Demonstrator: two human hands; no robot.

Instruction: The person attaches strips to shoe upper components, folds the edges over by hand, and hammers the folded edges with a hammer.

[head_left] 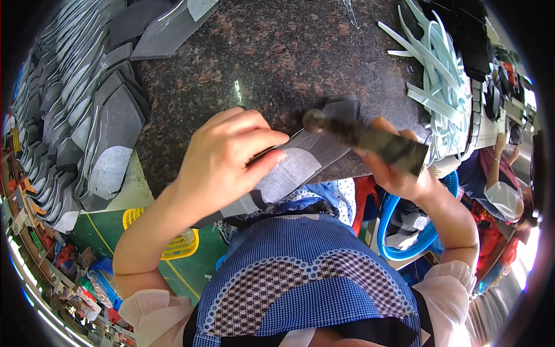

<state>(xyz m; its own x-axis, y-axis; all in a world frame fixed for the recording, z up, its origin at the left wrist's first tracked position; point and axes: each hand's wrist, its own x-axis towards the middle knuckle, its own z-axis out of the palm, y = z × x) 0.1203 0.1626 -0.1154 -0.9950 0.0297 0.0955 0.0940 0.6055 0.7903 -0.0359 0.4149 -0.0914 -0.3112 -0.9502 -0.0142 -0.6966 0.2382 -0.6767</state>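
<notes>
My left hand (228, 156) is closed in a pinch, thumb and forefinger on the edge of a dark grey flat piece (324, 147) with a paler grey rounded patch. That piece lies along the near edge of the dark speckled stone slab (248, 63) and overhangs it in front of my apron. In my right hand (399, 170) is a hammer (370, 137), smeared by motion. Its rounded end points left, over the piece; whether it touches cannot be made out. Part of the piece is hidden under my left hand.
Stacked grey cut pieces (110, 127) line the left side, and more pieces (173, 29) lie at the back left. Pale green strips (442, 87) are heaped at the right edge. Below the slab are a blue-rimmed basket (383, 231) and a yellow basket (186, 247). Another person (503, 185) sits far right.
</notes>
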